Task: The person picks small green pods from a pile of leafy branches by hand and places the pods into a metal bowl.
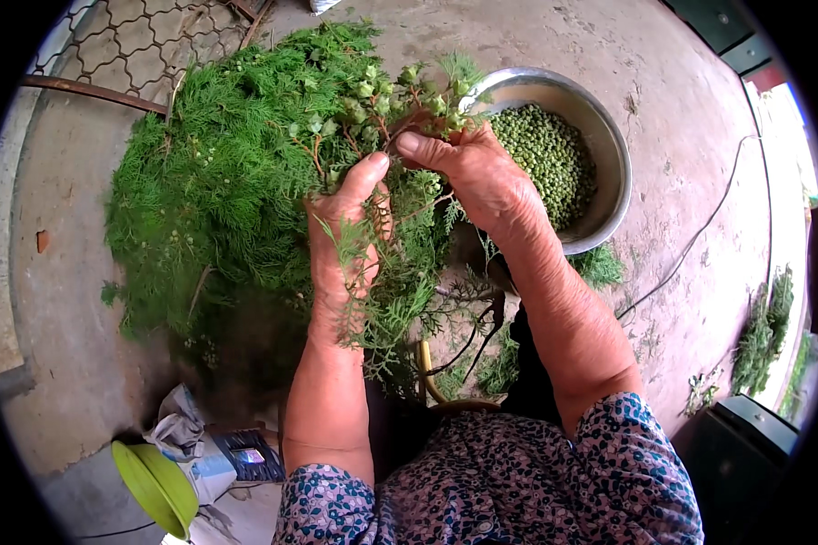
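A leafy evergreen sprig with pale green cones at its far end is held between my two hands. My left hand is closed round its stem, thumb on top, and the foliage trails over my wrist. Just to the right, my right hand pinches the cone-bearing end between thumb and fingers; its fingertips are partly hidden. Beyond and left of my hands lies a big heap of green branches. Partly behind my right hand stands a metal basin holding many small green cones.
A metal grate lies at the far left. Near left are a lime-green bowl and crumpled bags. On the right, a thin cable crosses the concrete floor, beside loose branches and a dark box.
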Available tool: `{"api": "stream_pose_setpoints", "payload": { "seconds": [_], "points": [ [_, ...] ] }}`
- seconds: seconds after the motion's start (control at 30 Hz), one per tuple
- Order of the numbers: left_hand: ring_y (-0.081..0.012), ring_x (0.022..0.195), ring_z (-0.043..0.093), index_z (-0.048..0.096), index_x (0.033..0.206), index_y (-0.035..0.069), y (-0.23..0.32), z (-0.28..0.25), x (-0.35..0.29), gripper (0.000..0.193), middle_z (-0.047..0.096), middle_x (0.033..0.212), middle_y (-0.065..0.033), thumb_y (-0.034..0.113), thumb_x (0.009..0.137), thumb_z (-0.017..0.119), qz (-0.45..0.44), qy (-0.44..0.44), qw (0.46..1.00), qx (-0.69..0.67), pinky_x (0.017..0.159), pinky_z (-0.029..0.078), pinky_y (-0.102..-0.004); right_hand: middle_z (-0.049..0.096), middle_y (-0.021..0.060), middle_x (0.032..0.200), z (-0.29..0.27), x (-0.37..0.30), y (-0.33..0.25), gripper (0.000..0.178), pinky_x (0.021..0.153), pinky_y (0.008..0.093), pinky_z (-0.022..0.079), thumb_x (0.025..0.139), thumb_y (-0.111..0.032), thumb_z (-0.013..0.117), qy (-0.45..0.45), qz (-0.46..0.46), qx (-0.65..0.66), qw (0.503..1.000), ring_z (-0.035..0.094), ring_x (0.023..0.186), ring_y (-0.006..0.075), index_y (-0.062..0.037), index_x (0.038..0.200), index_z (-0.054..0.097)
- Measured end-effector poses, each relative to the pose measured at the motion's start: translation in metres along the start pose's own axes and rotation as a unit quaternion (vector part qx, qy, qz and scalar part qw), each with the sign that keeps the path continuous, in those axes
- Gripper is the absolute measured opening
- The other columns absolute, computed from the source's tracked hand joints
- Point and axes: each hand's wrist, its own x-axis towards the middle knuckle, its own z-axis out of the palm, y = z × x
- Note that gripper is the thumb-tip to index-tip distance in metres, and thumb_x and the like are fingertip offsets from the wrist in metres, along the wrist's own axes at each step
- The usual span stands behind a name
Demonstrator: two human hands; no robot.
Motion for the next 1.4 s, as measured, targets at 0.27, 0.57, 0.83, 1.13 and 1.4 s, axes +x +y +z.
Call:
{"api": "stream_pose_setpoints", "payload": {
  "seconds": [0.27, 0.57, 0.83, 1.13, 1.4],
  "points": [
    [-0.0087, 0.043, 0.036, 0.048, 0.056, 0.010, 0.002, 0.001, 0.003, 0.032, 0.040, 0.050, 0.0024, 0.030, 0.078, 0.060, 0.014, 0.014, 1.000, -0.006, 0.043, 0.028, -0.0232, 0.064, 0.0089, 0.079, -0.005, 0.006, 0.009, 0.025, 0.076, 0.0283, 0.045, 0.079, -0.019, 0.065, -0.053, 0.036, 0.054, 0.996, 0.058, 0.076, 0.0147, 0.0034, 0.090, 0.062],
    [-0.0041, 0.039, 0.035, 0.057, 0.061, 0.007, 0.006, 0.001, -0.001, 0.022, 0.042, 0.048, 0.0059, 0.024, 0.071, 0.067, -0.071, 0.014, 0.997, -0.025, 0.037, 0.022, -0.0211, 0.061, 0.0105, 0.085, -0.009, 0.007, 0.023, 0.021, 0.076, 0.0325, 0.048, 0.081, -0.015, 0.061, -0.038, 0.122, 0.225, 0.966, 0.059, 0.079, 0.0204, 0.0019, 0.094, 0.058],
    [-0.0022, 0.044, 0.030, 0.050, 0.059, 0.013, 0.005, 0.009, -0.001, 0.023, 0.037, 0.052, 0.0083, 0.018, 0.077, 0.063, -0.022, 0.041, 0.998, -0.036, 0.042, 0.021, -0.0209, 0.061, 0.0085, 0.084, -0.004, 0.005, 0.017, 0.021, 0.073, 0.0338, 0.049, 0.080, -0.014, 0.063, -0.057, 0.062, 0.219, 0.972, 0.059, 0.076, 0.0199, 0.0003, 0.095, 0.057],
    [-0.0020, 0.047, 0.034, 0.053, 0.062, 0.011, 0.014, 0.010, -0.008, 0.018, 0.040, 0.055, 0.0081, 0.015, 0.077, 0.064, -0.063, 0.020, 0.996, -0.060, 0.043, 0.023, -0.0200, 0.060, 0.0102, 0.086, -0.010, 0.005, 0.021, 0.019, 0.072, 0.0338, 0.050, 0.083, -0.011, 0.059, -0.062, 0.101, 0.222, 0.968, 0.059, 0.074, 0.0208, -0.0001, 0.098, 0.056],
    [-0.0044, 0.042, 0.033, 0.055, 0.066, 0.007, 0.006, 0.003, 0.000, 0.019, 0.038, 0.051, 0.0056, 0.021, 0.075, 0.065, -0.069, 0.006, 0.995, -0.073, 0.039, 0.023, -0.0202, 0.058, 0.0093, 0.090, -0.003, 0.002, 0.016, 0.016, 0.070, 0.0363, 0.048, 0.086, -0.010, 0.053, -0.053, 0.143, 0.273, 0.950, 0.057, 0.080, 0.0222, -0.0011, 0.099, 0.054]
  ]
}}
